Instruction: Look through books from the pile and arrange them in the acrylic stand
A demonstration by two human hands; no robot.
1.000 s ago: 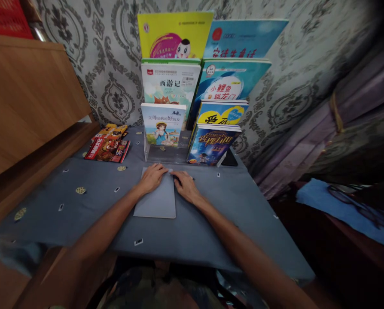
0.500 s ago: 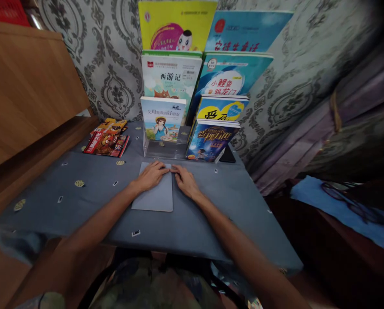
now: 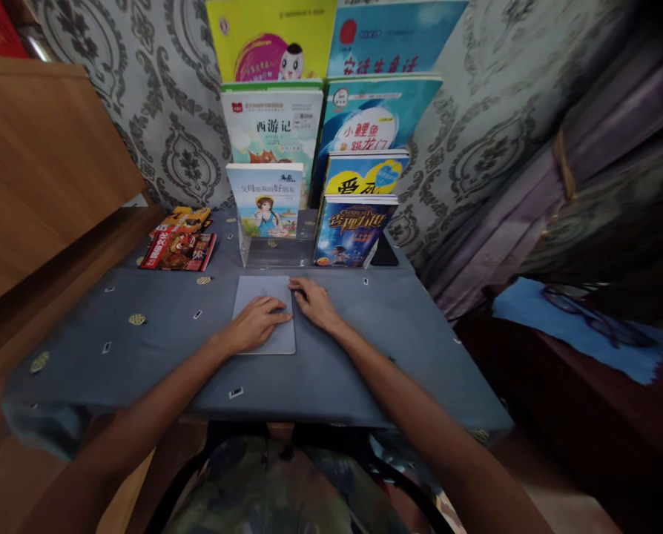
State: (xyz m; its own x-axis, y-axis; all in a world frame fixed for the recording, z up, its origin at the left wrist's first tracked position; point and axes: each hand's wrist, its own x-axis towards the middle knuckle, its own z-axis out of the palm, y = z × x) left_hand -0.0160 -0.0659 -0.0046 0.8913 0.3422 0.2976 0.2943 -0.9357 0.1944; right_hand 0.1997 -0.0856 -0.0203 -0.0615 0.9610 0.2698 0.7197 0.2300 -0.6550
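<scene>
1. Seemingly to steady it, the bare left hand (image 3: 258, 323) lies flat, grasping nothing, on the thin grey-blue rectangular booklet (image 3: 265, 286), inward of the grey cloth-covered table's (image 3: 398, 319) near edge.
2. The bare right hand (image 3: 316, 304) touches its far right corner; whether pinching, I cannot tell.
3. Beyond, a clear plastic rack (image 3: 281, 256) blocks the far edge.

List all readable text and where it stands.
"西游记": white book
"父母是我的好朋友": pale-blue book
"安徒生童话": rear blue book
"小鲤鱼跳龙门": teal book
"爱…": yellow-blue book
"查理九世": dark-blue book
"…文化": red booklet
Unreadable: lime book title, tablecloth tags, small print.
Grey booklet: nothing legible.
</scene>
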